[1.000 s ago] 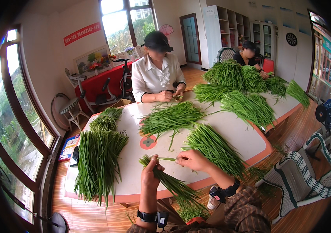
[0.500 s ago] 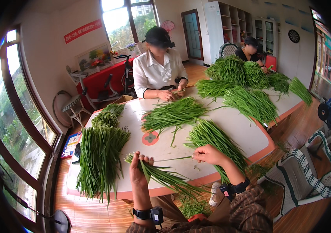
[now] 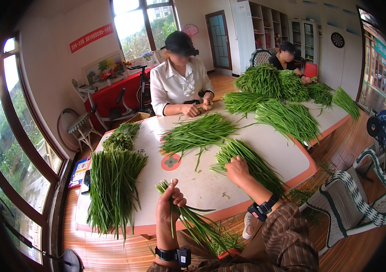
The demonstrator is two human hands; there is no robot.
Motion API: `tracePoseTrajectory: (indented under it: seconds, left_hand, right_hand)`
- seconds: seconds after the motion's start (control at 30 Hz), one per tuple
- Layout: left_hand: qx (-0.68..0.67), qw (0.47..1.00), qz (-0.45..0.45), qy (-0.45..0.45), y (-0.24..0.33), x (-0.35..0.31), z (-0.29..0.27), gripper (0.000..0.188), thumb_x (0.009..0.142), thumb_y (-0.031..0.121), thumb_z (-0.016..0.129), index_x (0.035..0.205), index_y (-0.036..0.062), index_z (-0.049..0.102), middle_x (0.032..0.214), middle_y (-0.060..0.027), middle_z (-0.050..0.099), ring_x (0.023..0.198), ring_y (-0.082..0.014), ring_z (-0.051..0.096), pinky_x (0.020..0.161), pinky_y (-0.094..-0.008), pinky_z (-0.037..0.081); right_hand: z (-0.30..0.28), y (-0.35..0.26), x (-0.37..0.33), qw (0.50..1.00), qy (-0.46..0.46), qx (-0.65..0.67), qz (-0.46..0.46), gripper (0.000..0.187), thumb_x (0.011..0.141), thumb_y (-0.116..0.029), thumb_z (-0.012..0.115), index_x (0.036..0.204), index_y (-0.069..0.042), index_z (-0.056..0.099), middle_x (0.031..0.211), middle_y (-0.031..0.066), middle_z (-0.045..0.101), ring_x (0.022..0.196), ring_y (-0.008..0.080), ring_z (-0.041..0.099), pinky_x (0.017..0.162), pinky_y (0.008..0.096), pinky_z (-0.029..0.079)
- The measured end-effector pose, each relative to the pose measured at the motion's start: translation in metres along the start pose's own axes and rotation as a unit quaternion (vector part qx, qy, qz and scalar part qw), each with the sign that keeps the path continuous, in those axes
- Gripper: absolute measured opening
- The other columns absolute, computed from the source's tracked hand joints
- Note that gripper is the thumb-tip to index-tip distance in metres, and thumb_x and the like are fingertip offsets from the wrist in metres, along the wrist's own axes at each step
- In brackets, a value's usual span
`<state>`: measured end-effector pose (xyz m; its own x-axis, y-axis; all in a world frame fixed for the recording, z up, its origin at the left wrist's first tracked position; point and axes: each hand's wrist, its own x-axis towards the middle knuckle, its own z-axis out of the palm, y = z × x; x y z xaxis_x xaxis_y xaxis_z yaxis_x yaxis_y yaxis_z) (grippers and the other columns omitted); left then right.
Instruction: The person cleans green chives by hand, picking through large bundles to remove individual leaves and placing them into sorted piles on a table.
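My left hand is wrapped round a small bunch of garlic chives, held above the near table edge. The cut ends stick up past my thumb, and the long leaves hang down to the right. My right hand is on a larger pile of garlic chives at the right of the table, its fingers curled into the stems. Those fingertips are partly hidden, so how many stems they pinch cannot be made out.
Another chive pile overhangs the table at left. More chives lie mid-table before a person in white. A second person sits behind a tall heap. A woven chair stands at right.
My right hand has left the single stem it pulled at the bunch and moved up onto the right pile. My left hand has shifted slightly right and down, still holding its bunch.
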<state>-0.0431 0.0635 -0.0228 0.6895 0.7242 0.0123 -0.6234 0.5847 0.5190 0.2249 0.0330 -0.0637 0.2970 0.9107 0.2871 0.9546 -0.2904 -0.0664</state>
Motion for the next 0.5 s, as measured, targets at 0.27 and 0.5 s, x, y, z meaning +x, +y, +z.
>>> tracePoseTrajectory:
  seconds: [0.27, 0.5]
  left_hand:
    - [0.027, 0.994, -0.037, 0.098, -0.03, 0.009, -0.003, 0.017, 0.089, 0.021, 0.049, 0.097, 0.0057, 0.051, 0.068, -0.0003, 0.05, 0.058, -0.0112, 0.046, 0.054, -0.025, 0.042]
    - [0.021, 0.995, -0.038, 0.09, -0.052, 0.022, -0.007, 0.029, 0.09, 0.025, 0.05, 0.114, 0.0096, 0.047, 0.064, 0.0016, 0.039, 0.058, -0.0121, 0.041, 0.059, -0.0289, 0.043]
  right_hand:
    - [-0.025, 0.004, -0.013, 0.968, 0.107, 0.221, -0.049, 0.011, 0.076, -0.017, 0.059, 0.076, -0.007, 0.06, 0.077, 0.0111, 0.061, 0.077, 0.0283, 0.057, 0.071, 0.0369, 0.045]
    - [-0.067, -0.033, -0.049, 0.904, 0.038, 0.411, -0.112, 0.016, 0.077, -0.018, 0.059, 0.086, -0.005, 0.058, 0.067, 0.0127, 0.06, 0.062, 0.0288, 0.059, 0.057, 0.0363, 0.046]
